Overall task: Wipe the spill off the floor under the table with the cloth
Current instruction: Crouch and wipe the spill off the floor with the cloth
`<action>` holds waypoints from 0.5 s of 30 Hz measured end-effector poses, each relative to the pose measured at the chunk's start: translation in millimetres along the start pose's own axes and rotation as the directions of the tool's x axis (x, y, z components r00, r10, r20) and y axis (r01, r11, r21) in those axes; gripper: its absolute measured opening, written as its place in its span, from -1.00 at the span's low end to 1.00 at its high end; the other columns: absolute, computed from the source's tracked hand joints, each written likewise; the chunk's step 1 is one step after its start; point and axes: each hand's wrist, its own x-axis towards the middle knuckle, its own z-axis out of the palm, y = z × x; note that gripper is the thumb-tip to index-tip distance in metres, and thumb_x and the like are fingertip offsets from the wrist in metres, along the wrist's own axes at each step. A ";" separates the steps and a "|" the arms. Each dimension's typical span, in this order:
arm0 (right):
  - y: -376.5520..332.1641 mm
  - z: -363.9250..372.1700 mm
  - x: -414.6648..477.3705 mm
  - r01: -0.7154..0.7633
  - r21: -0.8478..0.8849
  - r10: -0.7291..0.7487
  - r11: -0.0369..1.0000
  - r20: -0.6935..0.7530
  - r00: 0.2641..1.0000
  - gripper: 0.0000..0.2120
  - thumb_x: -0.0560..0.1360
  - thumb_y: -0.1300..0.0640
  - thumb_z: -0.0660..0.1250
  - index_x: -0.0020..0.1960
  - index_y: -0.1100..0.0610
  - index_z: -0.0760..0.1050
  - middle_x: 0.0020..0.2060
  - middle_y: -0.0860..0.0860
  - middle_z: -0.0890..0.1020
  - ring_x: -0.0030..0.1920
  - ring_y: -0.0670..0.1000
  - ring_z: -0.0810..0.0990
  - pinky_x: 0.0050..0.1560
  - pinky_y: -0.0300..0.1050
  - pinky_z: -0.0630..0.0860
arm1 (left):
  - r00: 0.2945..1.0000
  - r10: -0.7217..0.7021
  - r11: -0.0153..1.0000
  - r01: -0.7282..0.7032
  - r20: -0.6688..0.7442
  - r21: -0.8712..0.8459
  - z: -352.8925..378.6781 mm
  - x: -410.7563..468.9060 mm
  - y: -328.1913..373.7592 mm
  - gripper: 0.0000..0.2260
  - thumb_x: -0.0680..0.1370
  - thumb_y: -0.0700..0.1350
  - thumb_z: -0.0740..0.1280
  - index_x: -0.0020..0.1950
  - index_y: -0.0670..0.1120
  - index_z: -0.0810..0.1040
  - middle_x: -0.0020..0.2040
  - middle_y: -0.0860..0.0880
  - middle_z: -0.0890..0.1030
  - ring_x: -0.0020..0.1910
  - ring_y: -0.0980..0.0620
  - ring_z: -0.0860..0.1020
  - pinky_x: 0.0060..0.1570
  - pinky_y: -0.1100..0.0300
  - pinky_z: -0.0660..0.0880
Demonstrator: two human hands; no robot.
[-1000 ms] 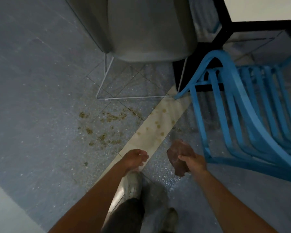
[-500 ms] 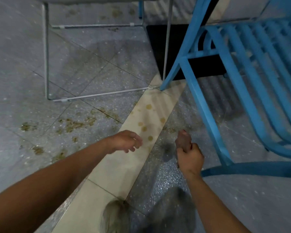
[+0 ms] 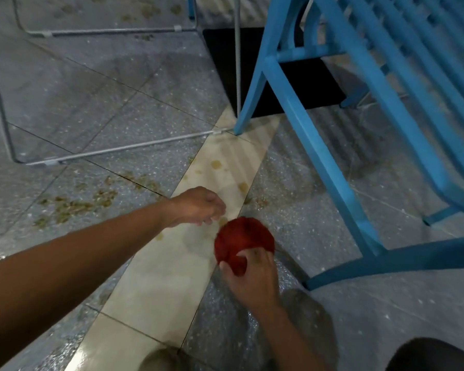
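Observation:
A bunched red cloth [image 3: 243, 238] is low over the floor at the edge of the cream tile strip [image 3: 172, 263], and my right hand [image 3: 252, 279] grips its near side. My left hand [image 3: 198, 206] hovers just left of the cloth with its fingers loosely curled, holding nothing. Brownish spill spots [image 3: 75, 207] lie scattered on the grey speckled floor to the left, and a few more spill drops [image 3: 216, 164] dot the cream strip ahead of my hands.
A blue slatted chair [image 3: 332, 167] stands close on the right, its leg right beside the cloth. A white wire chair frame [image 3: 113, 149] rests on the floor ahead left. A black base [image 3: 265, 70] sits behind them. My shoe [image 3: 161, 361] shows at the bottom edge.
I have bent lower towards the floor. My right hand has brought the cloth down near the cream strip, and my left hand has moved forward beside it.

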 end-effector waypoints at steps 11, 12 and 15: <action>-5.3 65.6 8.4 -0.049 -0.230 0.049 0.972 -0.006 0.999 -0.36 0.68 -0.18 -0.07 0.64 0.15 -0.05 0.61 0.24 -0.07 0.62 0.24 -0.09 0.55 0.29 0.00 | 0.941 0.339 0.766 -0.263 -0.020 0.587 41.6 -15.1 -44.2 -0.68 0.67 0.11 0.31 0.42 0.13 0.55 0.31 0.11 0.59 0.30 0.08 0.55 0.30 0.17 0.47; -5.5 67.7 0.3 -0.031 -0.230 0.032 0.973 -0.001 0.999 -0.37 0.69 -0.16 -0.07 0.64 0.13 -0.07 0.62 0.23 -0.10 0.62 0.23 -0.13 0.56 0.29 -0.02 | 0.930 0.367 0.718 -0.286 0.003 0.635 46.4 -16.2 -46.6 -0.65 0.67 0.12 0.29 0.45 0.12 0.53 0.34 0.10 0.56 0.34 0.07 0.52 0.34 0.15 0.45; -3.3 70.9 -16.0 0.004 -0.229 0.000 0.973 0.020 1.000 -0.39 0.69 -0.14 -0.04 0.65 0.10 -0.04 0.63 0.21 -0.09 0.62 0.21 -0.13 0.56 0.28 0.00 | 0.894 0.444 0.604 -0.344 0.055 0.719 60.2 -20.9 -46.4 -0.57 0.66 0.15 0.19 0.48 0.05 0.50 0.38 0.02 0.53 0.35 -0.02 0.51 0.38 0.07 0.43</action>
